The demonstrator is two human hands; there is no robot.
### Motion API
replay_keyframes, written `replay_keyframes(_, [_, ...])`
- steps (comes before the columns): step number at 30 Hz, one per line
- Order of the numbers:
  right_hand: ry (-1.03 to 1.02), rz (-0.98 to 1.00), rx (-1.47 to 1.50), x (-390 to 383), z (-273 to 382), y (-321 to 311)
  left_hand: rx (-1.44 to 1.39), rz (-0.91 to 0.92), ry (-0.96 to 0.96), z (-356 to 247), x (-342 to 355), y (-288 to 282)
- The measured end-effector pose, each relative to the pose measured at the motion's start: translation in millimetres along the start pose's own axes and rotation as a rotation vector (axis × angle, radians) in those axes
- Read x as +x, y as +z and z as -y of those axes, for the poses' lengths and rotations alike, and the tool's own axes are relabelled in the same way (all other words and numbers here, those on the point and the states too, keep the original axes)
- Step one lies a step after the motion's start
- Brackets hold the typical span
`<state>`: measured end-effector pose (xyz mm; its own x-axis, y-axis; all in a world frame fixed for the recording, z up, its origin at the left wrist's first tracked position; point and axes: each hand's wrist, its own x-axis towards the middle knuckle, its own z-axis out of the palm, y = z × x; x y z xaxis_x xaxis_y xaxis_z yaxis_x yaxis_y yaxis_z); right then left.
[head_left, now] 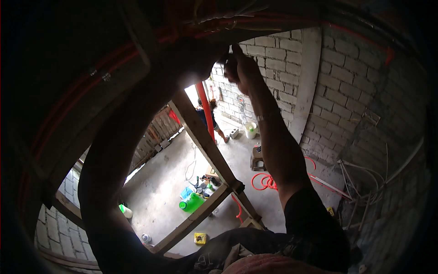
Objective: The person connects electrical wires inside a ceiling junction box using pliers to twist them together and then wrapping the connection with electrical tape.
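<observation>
Both my arms reach up toward the dark ceiling. My right hand [245, 73] is closed, thumb pointing up, around something small and dark that I cannot make out. Close on its left is my left hand [200, 58], a dark silhouette whose fingers are lost in shadow. Red-orange conduit pipes [86, 75] run along the ceiling to the left, and thin wires [232, 25] cross just above the hands. An orange pipe [205, 109] hangs down below them.
Wooden beams [200, 137] cross below me. On the floor far below are a green jug [191, 203], an orange hose coil [264, 181], a brown stool [257, 160] and a white bucket [250, 131]. Another person [207, 116] stands near the block wall [278, 59].
</observation>
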<state>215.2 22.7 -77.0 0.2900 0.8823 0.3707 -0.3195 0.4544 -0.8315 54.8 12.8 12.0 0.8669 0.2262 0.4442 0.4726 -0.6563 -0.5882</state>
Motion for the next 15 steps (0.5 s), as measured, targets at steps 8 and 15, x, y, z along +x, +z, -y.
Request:
replay_keyframes(8, [-0.26,0.035,0.043,-30,-32,-19,-0.02,-0.092,0.117,8,-1,2])
replay_keyframes(15, [-0.282,0.161,-0.087,-21,-12,-10,-0.09,-0.065,0.072,3,1,-1])
